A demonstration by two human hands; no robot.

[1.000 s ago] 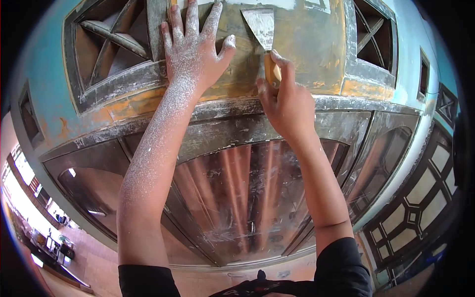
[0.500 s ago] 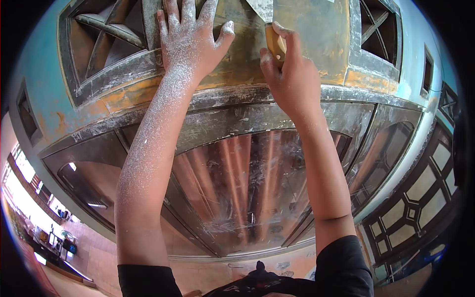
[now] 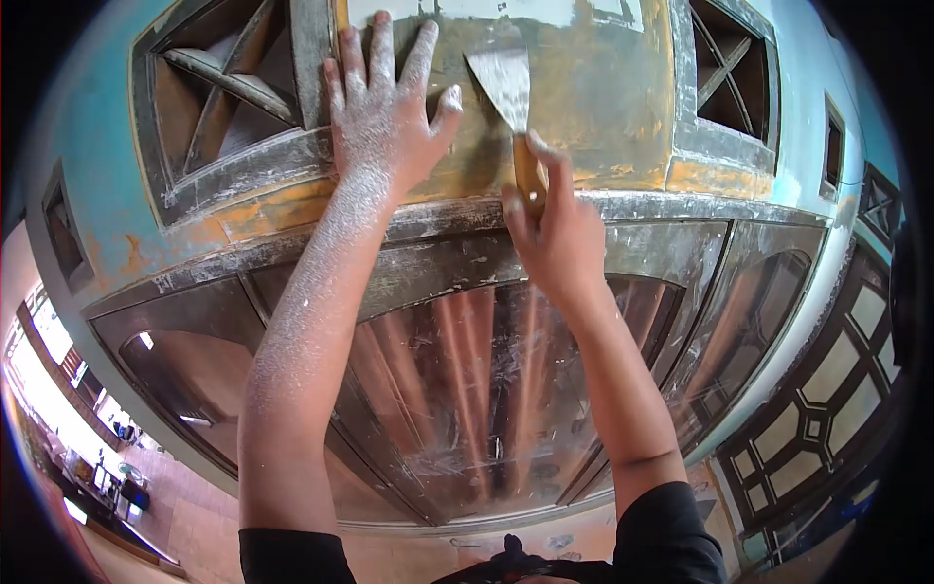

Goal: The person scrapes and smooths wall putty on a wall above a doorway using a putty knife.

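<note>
My left hand [image 3: 384, 117], dusted with white powder up the forearm, lies with fingers spread against a worn wall panel [image 3: 593, 107]. The panel is brownish and patchy, with white remnants along its top. In my right hand [image 3: 555, 214] is a putty knife [image 3: 504, 90], gripped by its wooden handle. Its wide metal blade points up and lies over the panel, to the right of my left hand. White residue marks the blade.
Lattice vents [image 3: 229, 92] flank the panel on both sides. Below runs a dark, scuffed wooden frame [image 3: 457, 219] with glass panes [image 3: 486, 389] and pinkish curtains behind them. A dark door [image 3: 817, 409] with pale insets stands at right. Tiled floor [image 3: 199, 511] shows at lower left.
My right hand and the putty knife have come down and slightly left in view, so the whole blade shows. The panel and my left hand also sit lower in view.
</note>
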